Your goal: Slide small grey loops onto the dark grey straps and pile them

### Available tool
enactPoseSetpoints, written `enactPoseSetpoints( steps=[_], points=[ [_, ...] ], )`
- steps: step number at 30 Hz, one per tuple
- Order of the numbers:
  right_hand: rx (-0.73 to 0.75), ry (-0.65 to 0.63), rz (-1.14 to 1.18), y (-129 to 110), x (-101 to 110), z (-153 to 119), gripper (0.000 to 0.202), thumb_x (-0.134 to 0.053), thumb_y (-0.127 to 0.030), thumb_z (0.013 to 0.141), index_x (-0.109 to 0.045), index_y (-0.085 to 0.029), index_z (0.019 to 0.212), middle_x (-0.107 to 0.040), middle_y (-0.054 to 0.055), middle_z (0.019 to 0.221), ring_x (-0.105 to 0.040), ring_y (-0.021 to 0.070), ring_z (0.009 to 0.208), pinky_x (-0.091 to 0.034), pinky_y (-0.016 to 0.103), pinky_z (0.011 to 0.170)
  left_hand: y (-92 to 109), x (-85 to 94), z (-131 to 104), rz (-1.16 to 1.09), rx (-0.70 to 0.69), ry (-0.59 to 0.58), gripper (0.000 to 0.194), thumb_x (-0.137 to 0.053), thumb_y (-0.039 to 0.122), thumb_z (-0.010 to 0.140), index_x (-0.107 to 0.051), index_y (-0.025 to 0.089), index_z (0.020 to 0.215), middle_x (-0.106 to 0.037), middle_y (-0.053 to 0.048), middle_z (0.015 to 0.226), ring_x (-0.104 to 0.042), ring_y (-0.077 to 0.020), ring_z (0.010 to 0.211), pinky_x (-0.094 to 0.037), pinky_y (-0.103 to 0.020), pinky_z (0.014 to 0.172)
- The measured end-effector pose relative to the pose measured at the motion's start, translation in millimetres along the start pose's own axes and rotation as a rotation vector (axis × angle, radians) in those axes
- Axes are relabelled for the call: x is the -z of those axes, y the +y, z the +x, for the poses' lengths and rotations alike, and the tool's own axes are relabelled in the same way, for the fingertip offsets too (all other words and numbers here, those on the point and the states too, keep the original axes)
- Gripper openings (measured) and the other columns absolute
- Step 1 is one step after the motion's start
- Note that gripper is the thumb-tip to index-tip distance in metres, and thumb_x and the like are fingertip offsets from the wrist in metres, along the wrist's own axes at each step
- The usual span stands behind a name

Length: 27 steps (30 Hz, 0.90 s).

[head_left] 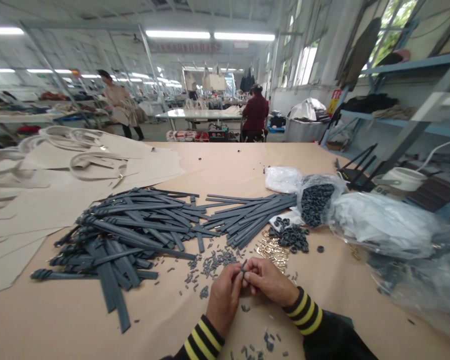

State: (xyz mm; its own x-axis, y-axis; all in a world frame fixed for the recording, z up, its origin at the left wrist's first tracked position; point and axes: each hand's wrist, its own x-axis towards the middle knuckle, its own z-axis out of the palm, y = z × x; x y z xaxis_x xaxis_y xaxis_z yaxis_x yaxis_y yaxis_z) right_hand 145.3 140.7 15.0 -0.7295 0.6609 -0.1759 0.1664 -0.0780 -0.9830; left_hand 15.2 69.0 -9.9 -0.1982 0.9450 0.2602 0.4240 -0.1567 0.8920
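Note:
My left hand point(225, 294) and my right hand point(269, 281) meet at the near middle of the table, fingertips pinched together on a small dark grey piece point(243, 268). Its exact kind is mostly hidden by the fingers. Just beyond lie many short dark grey bits point(219, 261) in a loose heap. Gold metal fittings point(273, 251) are scattered past my right hand, beside a pile of dark rings point(292, 238). More grey scraps point(268, 342) lie between my forearms. Dark grey straps point(251, 215) are spread out farther up the table.
A large heap of grey straps with finished ends point(135, 225) fills the left. Beige cut panels with handles point(135, 167) lie behind it. Clear plastic bags point(386, 222), one full of dark rings point(317, 202), line the right. Two people point(255, 114) are in the background.

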Motion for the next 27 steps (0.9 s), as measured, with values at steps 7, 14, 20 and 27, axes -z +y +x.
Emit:
enactPoseSetpoints(
  steps=[7, 14, 20, 27],
  points=[
    [-0.077, -0.016, -0.110, 0, 5, -1, 0.002, -0.043, -0.016, 0.074, -0.044, -0.016, 0.075, -0.058, -0.002, 0.063, -0.045, 0.0042, 0.041, -0.033, 0.014, 0.040, 3, -5.2, 0, 0.164, -0.236, 0.003, 0.015, -0.035, 0.010, 0.081, -0.045, 0.018, 0.072, -0.051, -0.006, 0.084, -0.050, -0.0164, 0.084, -0.045, -0.029, 0.072],
    [-0.030, -0.002, -0.202, 0, 5, -4, 0.006, -0.042, -0.014, 0.073, -0.046, -0.016, 0.077, -0.059, -0.002, 0.066, -0.048, 0.0051, 0.045, -0.037, 0.015, 0.044, -2, -2.9, 5, 0.195, -0.105, -0.059, 0.008, -0.040, 0.015, 0.081, -0.045, 0.017, 0.075, -0.046, -0.002, 0.073, -0.047, -0.0144, 0.069, -0.043, -0.026, 0.061],
    [-0.034, 0.041, -0.135, -3, 3, -3, 0.007, -0.043, -0.013, 0.073, -0.048, -0.016, 0.076, -0.059, -0.002, 0.064, -0.045, 0.0048, 0.043, -0.035, 0.015, 0.042, 5, -0.7, 6, 0.214, -0.126, -0.076, 0.013, -0.038, 0.014, 0.080, -0.044, 0.017, 0.069, -0.046, -0.001, 0.070, -0.045, -0.0140, 0.066, -0.039, -0.026, 0.061],
    [0.046, 0.155, -0.092, -19, 2, -6, 0.005, -0.045, -0.014, 0.074, -0.050, -0.014, 0.075, -0.057, -0.002, 0.059, -0.054, 0.0090, 0.057, -0.040, 0.019, 0.055, 26, 8.3, 16, 0.145, -0.055, -0.204, 0.013, -0.036, 0.018, 0.083, -0.045, 0.018, 0.073, -0.047, -0.002, 0.072, -0.046, -0.0135, 0.068, -0.039, -0.026, 0.063]
  ],
)
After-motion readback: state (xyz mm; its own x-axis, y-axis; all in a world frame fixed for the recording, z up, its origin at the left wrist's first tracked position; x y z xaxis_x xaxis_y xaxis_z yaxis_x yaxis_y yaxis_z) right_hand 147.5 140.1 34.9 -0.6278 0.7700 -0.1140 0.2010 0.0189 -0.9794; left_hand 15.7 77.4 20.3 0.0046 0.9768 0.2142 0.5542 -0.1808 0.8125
